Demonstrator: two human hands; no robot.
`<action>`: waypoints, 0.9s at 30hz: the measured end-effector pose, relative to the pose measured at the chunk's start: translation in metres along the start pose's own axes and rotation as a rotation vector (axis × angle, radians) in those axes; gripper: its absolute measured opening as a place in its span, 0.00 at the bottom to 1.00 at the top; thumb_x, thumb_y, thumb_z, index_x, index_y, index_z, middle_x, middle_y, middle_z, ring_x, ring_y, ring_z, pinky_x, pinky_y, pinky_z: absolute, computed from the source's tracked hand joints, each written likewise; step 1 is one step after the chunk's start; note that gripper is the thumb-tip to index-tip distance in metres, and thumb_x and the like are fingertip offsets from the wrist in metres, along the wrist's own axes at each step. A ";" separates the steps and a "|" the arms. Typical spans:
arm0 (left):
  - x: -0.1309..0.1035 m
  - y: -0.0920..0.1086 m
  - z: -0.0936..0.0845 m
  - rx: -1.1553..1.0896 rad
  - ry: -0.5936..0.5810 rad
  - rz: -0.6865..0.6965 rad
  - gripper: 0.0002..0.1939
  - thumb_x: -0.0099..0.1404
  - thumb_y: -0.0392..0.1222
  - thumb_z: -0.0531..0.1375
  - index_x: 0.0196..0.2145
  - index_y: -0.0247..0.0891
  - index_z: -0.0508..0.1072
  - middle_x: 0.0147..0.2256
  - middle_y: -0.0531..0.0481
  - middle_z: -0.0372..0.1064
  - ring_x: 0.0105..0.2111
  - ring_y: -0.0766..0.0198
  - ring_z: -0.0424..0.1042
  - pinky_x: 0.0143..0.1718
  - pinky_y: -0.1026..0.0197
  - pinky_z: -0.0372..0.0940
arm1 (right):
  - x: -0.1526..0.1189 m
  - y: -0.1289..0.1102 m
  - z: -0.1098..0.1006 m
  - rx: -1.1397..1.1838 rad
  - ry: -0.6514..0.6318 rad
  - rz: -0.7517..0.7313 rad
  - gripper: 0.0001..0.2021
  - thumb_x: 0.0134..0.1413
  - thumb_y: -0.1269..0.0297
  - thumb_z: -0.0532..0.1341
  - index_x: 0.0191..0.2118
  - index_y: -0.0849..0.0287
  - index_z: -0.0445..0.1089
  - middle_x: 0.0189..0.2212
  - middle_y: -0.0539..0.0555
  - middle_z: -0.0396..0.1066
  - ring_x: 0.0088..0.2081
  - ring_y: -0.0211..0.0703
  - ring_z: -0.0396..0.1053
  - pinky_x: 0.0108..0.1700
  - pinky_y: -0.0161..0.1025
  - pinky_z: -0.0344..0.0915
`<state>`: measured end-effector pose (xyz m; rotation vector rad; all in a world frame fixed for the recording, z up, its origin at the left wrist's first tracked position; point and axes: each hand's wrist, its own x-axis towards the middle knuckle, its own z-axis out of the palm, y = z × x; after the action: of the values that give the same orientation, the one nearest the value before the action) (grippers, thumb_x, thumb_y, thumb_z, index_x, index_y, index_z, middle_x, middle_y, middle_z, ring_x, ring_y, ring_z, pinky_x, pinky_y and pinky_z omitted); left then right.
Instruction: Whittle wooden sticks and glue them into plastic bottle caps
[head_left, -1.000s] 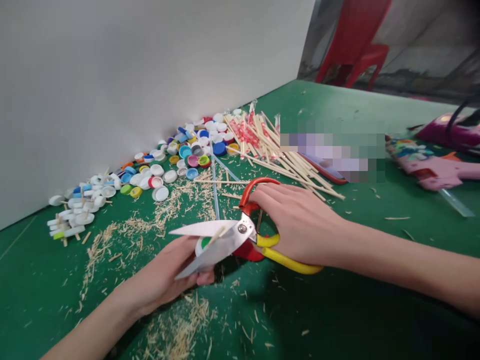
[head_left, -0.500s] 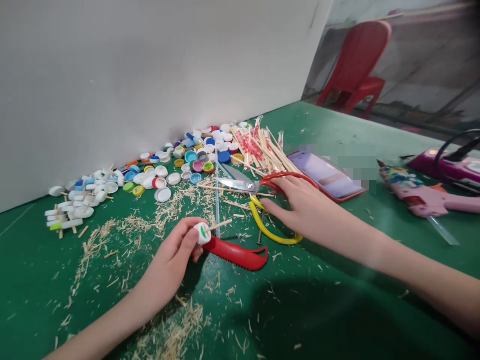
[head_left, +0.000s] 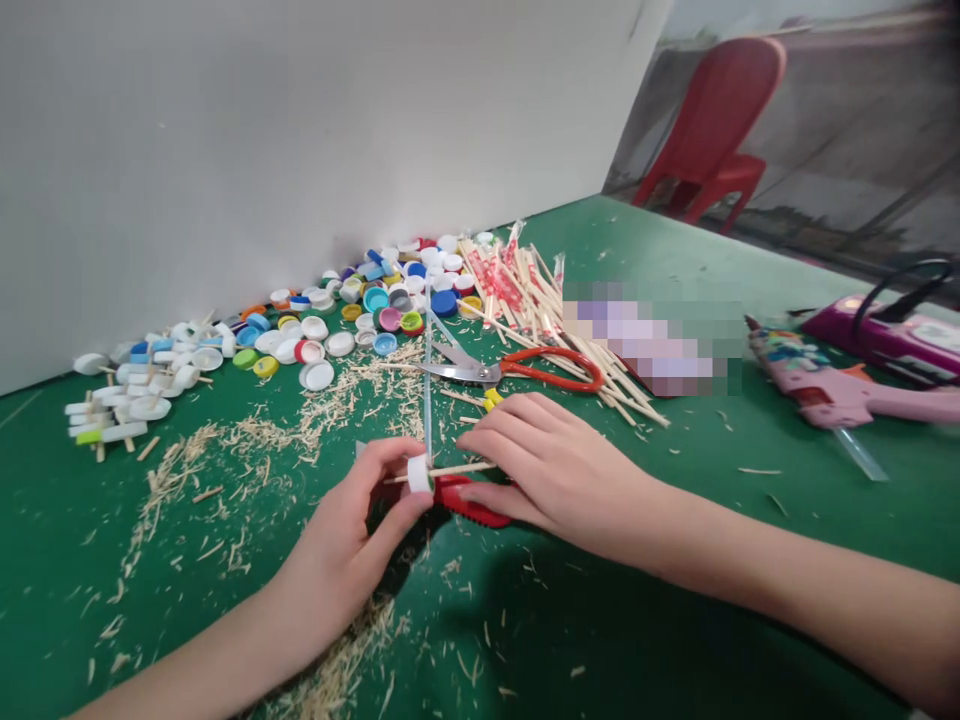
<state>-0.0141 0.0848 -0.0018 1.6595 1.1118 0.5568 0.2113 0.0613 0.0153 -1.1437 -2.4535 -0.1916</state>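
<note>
Over green tabletop (head_left: 720, 470), head view: L hand (head_left: 337, 540) pinched round white plastic cap (head_left: 418, 474) w/ thin wooden stick (head_left: 457, 469) thru it.
R hand (head_left: 555, 460) had fingers at stick's R end; can't tell if gripped. Red plastic tool handle (head_left: 450, 493) lay by R thumb; metal scissors (head_left: 491, 373) w/ orange-red & yellow grips lay beyond, blades apart, nr pale wooden chopsticks (head_left: 551, 315).

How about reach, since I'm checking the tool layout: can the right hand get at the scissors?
Probably yes: the scissors lie just beyond the right hand, orange-red handle uncovered, though that hand seems busy with the stick in the white cap.
</note>
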 end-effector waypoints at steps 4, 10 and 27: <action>-0.003 -0.006 0.003 0.055 0.018 0.056 0.17 0.63 0.45 0.59 0.50 0.45 0.68 0.44 0.48 0.70 0.42 0.58 0.69 0.45 0.56 0.62 | 0.000 0.000 0.007 -0.073 -0.005 -0.033 0.17 0.67 0.61 0.49 0.29 0.61 0.66 0.26 0.52 0.65 0.31 0.40 0.57 0.37 0.38 0.54; -0.001 -0.006 0.004 0.213 0.030 0.065 0.18 0.63 0.48 0.59 0.51 0.46 0.67 0.45 0.48 0.70 0.43 0.56 0.69 0.43 0.56 0.62 | 0.000 -0.002 0.008 -0.161 0.027 -0.040 0.19 0.67 0.63 0.48 0.26 0.60 0.66 0.22 0.50 0.63 0.28 0.39 0.53 0.36 0.39 0.49; -0.006 0.003 0.009 0.553 0.042 0.105 0.18 0.68 0.54 0.49 0.50 0.42 0.64 0.40 0.47 0.71 0.37 0.57 0.68 0.37 0.55 0.60 | -0.003 -0.016 0.011 -0.303 0.101 0.000 0.17 0.64 0.65 0.53 0.23 0.59 0.64 0.18 0.49 0.59 0.25 0.40 0.51 0.34 0.40 0.46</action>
<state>-0.0084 0.0747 -0.0015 2.1982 1.2907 0.3669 0.1974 0.0515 0.0048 -1.2215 -2.3897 -0.6241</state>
